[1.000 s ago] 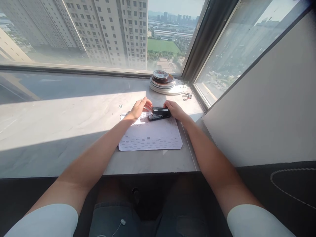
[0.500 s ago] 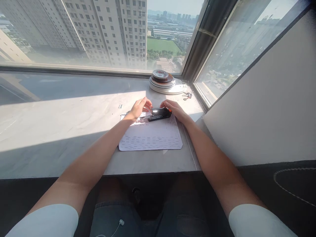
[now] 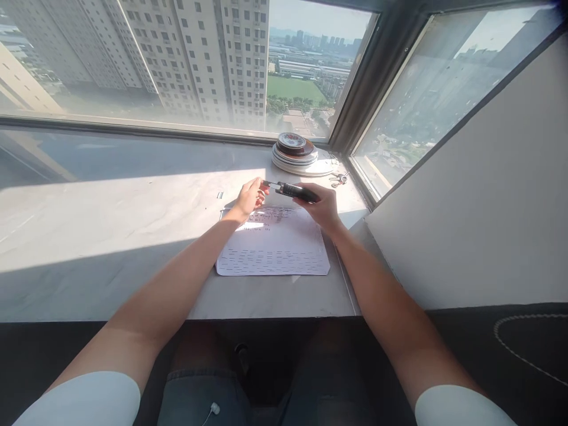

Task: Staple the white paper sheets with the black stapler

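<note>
A black stapler (image 3: 293, 190) is held up a little above a printed sheet of paper (image 3: 274, 245) that lies on the stone windowsill (image 3: 110, 219). My right hand (image 3: 322, 207) is wrapped round the stapler's rear half. My left hand (image 3: 250, 196) pinches the stapler's metal front end with fingertips and thumb. Both hands hover over the far edge of the paper.
A stack of plates (image 3: 296, 153) stands at the sill's far right corner, with a bunch of keys (image 3: 339, 178) beside it. A small staple strip (image 3: 219, 194) lies left of the paper. A grey wall (image 3: 465, 195) bounds the right side; window glass runs along the back.
The stapler was lying on the paper's far edge; now my right hand has lifted it off the sheet and my left fingers have closed on its front end.
</note>
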Tool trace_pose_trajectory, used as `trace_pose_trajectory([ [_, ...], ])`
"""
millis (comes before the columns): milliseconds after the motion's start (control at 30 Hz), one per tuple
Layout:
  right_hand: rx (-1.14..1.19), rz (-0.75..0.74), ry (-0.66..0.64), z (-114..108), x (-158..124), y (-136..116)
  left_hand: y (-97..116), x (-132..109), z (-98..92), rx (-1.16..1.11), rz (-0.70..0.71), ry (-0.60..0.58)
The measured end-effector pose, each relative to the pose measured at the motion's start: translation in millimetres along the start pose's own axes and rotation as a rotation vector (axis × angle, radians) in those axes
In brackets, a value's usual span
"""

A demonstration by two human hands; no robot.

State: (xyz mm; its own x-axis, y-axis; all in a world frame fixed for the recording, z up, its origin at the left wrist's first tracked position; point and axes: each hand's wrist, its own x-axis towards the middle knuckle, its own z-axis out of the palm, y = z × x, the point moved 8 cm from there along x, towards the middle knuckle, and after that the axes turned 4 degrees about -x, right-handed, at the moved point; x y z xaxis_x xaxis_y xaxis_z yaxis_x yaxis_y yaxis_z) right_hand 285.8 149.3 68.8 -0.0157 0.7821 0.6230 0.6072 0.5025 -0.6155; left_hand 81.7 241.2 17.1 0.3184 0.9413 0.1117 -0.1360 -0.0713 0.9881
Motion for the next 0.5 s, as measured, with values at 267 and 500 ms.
trace_pose_trajectory([
  [267,-0.314,-0.341,0.071,13,-4,-36,-5,-4,5.8,-0.070,-0.100,-0.076],
  [500,-0.548,-0.364,-0.020,26,-5,-44,-11,1,3.6,-0.105,-0.110,-0.085],
])
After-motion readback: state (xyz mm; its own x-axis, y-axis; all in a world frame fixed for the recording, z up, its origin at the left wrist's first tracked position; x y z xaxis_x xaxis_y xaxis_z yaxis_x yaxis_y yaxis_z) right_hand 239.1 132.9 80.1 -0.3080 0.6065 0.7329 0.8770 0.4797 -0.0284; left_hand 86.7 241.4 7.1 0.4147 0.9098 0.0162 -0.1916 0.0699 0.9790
